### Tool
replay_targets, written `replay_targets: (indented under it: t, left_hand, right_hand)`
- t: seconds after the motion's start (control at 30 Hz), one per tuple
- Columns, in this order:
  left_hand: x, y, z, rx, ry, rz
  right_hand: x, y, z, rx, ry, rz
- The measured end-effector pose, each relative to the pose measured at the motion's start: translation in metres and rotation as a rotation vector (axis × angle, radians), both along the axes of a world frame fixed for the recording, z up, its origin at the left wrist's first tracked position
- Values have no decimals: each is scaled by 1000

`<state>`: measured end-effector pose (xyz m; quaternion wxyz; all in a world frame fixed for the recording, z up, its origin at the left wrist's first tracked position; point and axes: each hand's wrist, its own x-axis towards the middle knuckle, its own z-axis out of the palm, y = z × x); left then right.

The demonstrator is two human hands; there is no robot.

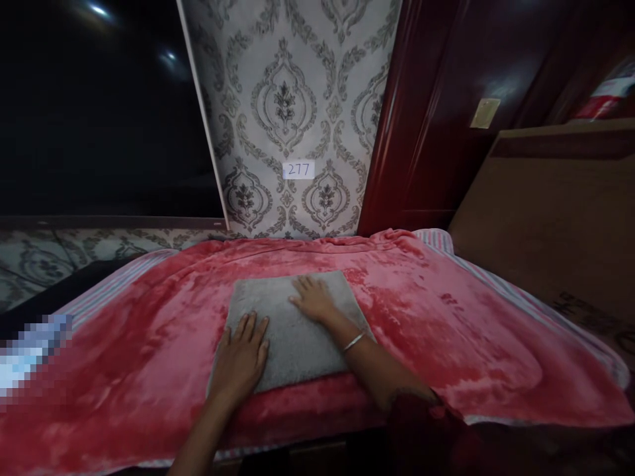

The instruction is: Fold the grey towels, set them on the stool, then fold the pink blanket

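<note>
A folded grey towel (297,347) lies flat on a red plush blanket (446,317) that covers a bed. My left hand (241,357) rests palm down on the towel's near left part, fingers stretched out. My right hand (312,299) lies flat on the towel's far middle, fingers spread, with a silver bangle (354,342) on the wrist. Neither hand holds anything.
Patterned wallpaper (288,106) with a small label reading 277 (298,170) stands behind the bed. A dark window (94,112) is at the left, a dark red wooden door (446,112) and brown board (555,218) at the right. A striped sheet edge (496,281) shows under the blanket.
</note>
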<state>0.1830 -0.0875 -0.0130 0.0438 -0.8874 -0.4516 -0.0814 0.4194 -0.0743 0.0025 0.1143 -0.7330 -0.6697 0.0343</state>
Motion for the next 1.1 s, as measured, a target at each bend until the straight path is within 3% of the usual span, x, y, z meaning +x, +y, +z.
replay_targets:
  t: [0.13, 0.23, 0.5, 0.67, 0.8, 0.97, 1.1]
  left_hand:
    - [0, 2, 0, -29, 26, -2]
    - [0, 1, 2, -35, 26, 6]
    - [0, -1, 3, -22, -18, -6]
    - [-4, 2, -6, 27, -157, -17]
    - [-5, 1, -10, 55, -232, -20]
    - [-7, 8, -11, 33, -352, -47]
    - [-14, -5, -7, 71, -701, -103]
  right_hand:
    - [56, -20, -7, -16, 0, -264]
    - [73, -31, -10, -7, 23, -373]
    - [81, -55, -13, 33, 133, -375]
    - [88, -82, -33, 205, 460, -343]
    - [87, -102, -47, 304, 753, -404]
    - [80, -125, -48, 211, 1313, -278]
    - [72, -138, -40, 197, 1487, -215]
